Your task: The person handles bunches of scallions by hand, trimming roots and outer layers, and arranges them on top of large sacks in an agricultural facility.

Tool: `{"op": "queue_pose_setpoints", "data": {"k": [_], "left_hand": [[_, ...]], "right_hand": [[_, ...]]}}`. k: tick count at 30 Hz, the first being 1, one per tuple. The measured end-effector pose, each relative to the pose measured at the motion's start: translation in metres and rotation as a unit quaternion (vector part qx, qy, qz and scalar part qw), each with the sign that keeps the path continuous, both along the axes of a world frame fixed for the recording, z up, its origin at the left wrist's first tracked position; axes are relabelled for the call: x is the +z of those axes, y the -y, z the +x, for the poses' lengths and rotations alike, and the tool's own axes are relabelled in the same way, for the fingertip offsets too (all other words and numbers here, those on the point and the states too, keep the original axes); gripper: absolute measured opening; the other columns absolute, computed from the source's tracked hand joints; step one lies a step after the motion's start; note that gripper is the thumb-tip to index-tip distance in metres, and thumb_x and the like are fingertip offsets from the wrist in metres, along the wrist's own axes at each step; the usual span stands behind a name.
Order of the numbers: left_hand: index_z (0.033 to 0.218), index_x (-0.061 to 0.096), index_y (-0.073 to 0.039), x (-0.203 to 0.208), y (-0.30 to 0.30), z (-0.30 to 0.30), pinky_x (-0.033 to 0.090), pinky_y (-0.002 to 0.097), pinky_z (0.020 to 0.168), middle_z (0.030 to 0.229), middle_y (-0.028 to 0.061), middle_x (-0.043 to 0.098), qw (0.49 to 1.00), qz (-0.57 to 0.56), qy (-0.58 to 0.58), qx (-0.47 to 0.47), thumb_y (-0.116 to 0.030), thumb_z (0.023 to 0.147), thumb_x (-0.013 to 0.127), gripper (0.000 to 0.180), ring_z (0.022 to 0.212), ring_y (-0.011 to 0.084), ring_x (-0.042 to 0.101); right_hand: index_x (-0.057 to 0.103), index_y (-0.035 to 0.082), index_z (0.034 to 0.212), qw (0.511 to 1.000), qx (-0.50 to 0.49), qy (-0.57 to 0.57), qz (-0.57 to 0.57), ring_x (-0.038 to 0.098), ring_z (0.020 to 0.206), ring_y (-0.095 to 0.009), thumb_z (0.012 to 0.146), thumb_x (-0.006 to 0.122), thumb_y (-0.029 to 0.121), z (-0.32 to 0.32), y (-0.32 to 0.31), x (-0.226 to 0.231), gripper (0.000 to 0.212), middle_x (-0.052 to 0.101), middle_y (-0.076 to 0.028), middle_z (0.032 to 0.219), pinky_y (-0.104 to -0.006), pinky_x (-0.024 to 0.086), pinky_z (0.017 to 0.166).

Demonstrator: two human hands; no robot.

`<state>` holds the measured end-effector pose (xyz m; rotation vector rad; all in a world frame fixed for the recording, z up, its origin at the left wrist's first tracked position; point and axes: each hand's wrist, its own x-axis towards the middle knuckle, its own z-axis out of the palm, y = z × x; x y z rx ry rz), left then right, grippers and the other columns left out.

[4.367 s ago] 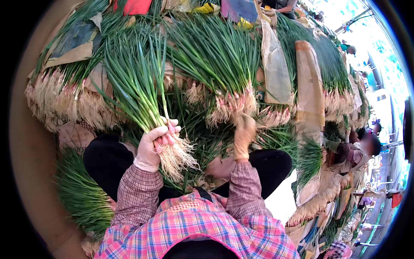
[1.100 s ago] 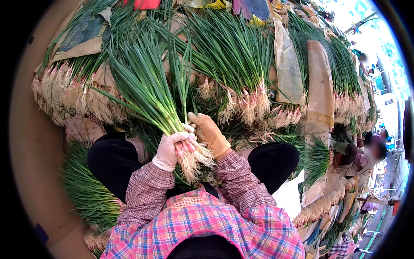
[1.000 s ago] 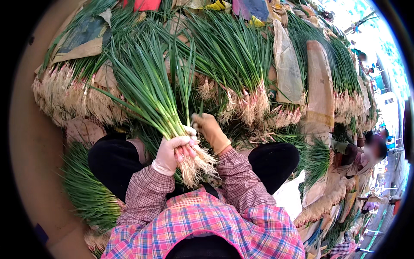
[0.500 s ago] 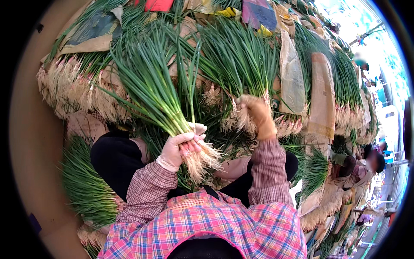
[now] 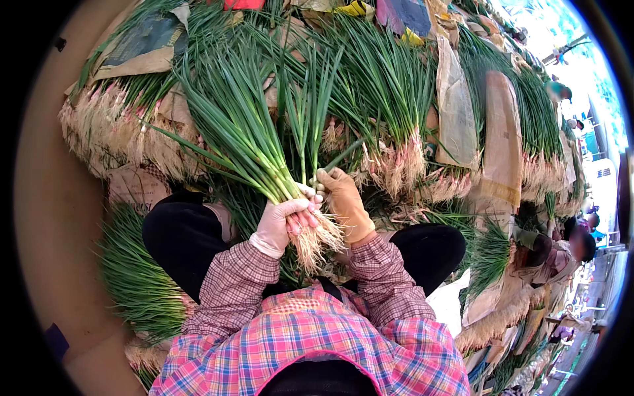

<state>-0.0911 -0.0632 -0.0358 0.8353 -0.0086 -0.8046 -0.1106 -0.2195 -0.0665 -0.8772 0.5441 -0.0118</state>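
Note:
A thick bunch of spring onions (image 5: 247,132) fans up and to the left, its pink bulbs and pale roots pointing down over my lap. My left hand (image 5: 272,228), in a whitish glove, is closed round the stalks just above the bulbs. Right beside it is my right hand (image 5: 347,204) in a tan glove, its thumb and fingers pinched on a spring onion stalk (image 5: 315,148) against the bunch's right side. Behind the hands lies a loose heap of spring onions (image 5: 389,99) with its roots (image 5: 399,165) toward me.
More root ends of spring onions (image 5: 132,132) lie in a row at the far left. Another pile (image 5: 142,277) rests by my left knee. Brown sacking strips (image 5: 500,138) cover the heaps on the right. Another person (image 5: 561,257) sits at the far right.
My right hand has come from the heap to the left and down, and now meets the bunch beside my left hand. A stalk now stands at the bunch's right side.

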Motion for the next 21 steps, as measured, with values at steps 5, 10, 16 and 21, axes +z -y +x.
{"op": "queue_pose_setpoints", "data": {"k": [5, 10, 16, 21], "left_hand": [[0.093, 0.053, 0.005, 0.013, 0.003, -0.005, 0.046, 0.0388, 0.087, 0.076, 0.0123, 0.057, 1.000, -0.008, -0.003, -0.012, -0.003, 0.075, 0.051, 0.020, 0.087, 0.0267, 0.058], [0.116, 0.047, 0.008, 0.010, -0.017, -0.003, 0.047, 0.0388, 0.085, 0.103, 0.0214, 0.057, 0.998, -0.034, -0.051, -0.022, -0.007, 0.080, 0.046, 0.040, 0.100, 0.0307, 0.056], [0.100, 0.055, 0.008, 0.037, -0.013, -0.011, 0.050, 0.0231, 0.052, 0.084, 0.0182, 0.062, 0.998, 0.039, 0.030, -0.046, -0.005, 0.077, 0.050, 0.027, 0.060, 0.0199, 0.063], [0.092, 0.058, 0.004, 0.118, -0.013, -0.018, 0.040, 0.0164, 0.034, 0.072, 0.0107, 0.062, 0.981, 0.113, 0.139, -0.071, -0.013, 0.071, 0.059, 0.027, 0.049, 0.0139, 0.060]], "right_hand": [[0.052, 0.002, 0.089, 0.958, -0.159, 0.013, 0.239, 0.047, 0.053, -0.005, 0.090, 0.053, 0.013, 0.004, 0.030, -0.026, 0.010, 0.055, -0.002, 0.069, -0.0154, 0.039, 0.045], [0.055, 0.000, 0.100, 0.951, 0.193, -0.125, -0.206, 0.060, 0.072, -0.015, 0.090, 0.052, 0.028, -0.033, 0.015, -0.039, 0.030, 0.062, -0.007, 0.082, -0.0280, 0.048, 0.058], [0.043, 0.001, 0.125, 0.934, 0.291, 0.123, -0.165, 0.053, 0.091, -0.008, 0.089, 0.053, 0.035, -0.014, 0.000, 0.065, 0.050, 0.057, -0.003, 0.104, -0.0228, 0.044, 0.078], [0.041, 0.002, 0.126, 0.935, 0.249, 0.231, -0.099, 0.053, 0.090, -0.009, 0.090, 0.053, 0.019, -0.023, -0.005, 0.130, 0.042, 0.056, -0.002, 0.106, -0.0207, 0.043, 0.075]]}}
